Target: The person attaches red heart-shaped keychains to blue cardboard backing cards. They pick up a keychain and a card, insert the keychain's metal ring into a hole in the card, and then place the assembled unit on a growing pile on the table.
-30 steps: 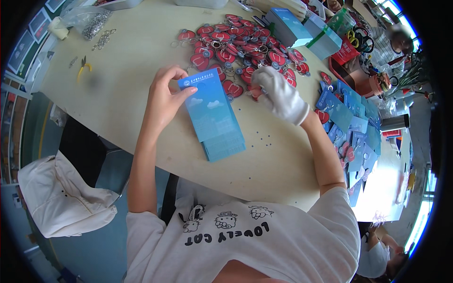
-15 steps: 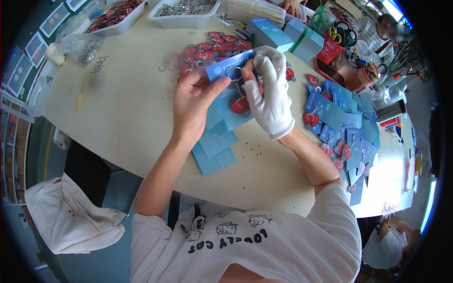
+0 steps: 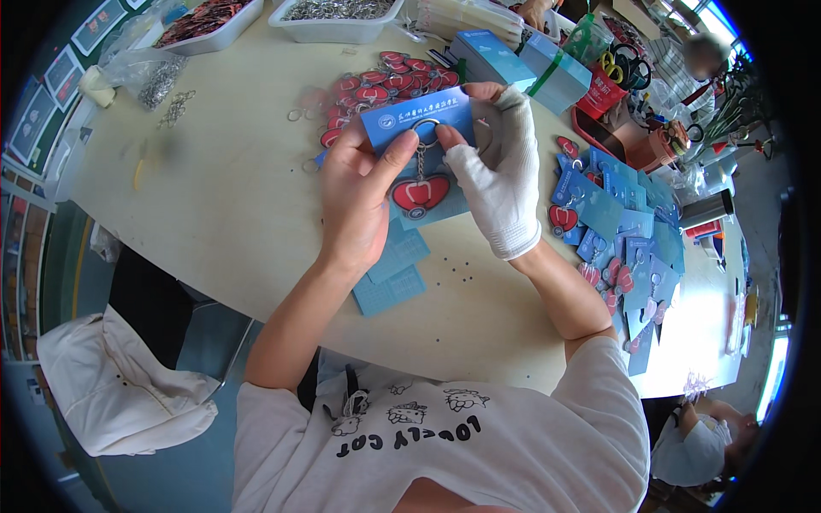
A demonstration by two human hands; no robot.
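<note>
Between my two hands a blue printed card (image 3: pixel 389 121) is held up, its lower part pale blue. A red heart-shaped keychain (image 3: pixel 419 195) with a short metal chain hangs against its front. My left hand (image 3: pixel 355 197), bare, pinches the card's left side, thumb near the split ring. On the right side my right hand (image 3: pixel 505 188), in a white glove with bare fingertips, grips the card, its thumb pressing by the ring (image 3: pixel 427 130). Fingers behind the card are hidden. Below it lie loose pale-blue cards (image 3: pixel 391 292). Beyond my hands is a heap of red keychains (image 3: pixel 393 79).
To the right spreads a pile of cards with keychains (image 3: pixel 603 205). At the back stand blue card stacks (image 3: pixel 487 53), a white tray of metal rings (image 3: pixel 338 32), and a red container (image 3: pixel 599 90) with scissors. Two other people are partly visible at right.
The card has turned to face me and the keychain now hangs flat on its front. My right hand's fingers have opened out from over the ring to the card's right edge.
</note>
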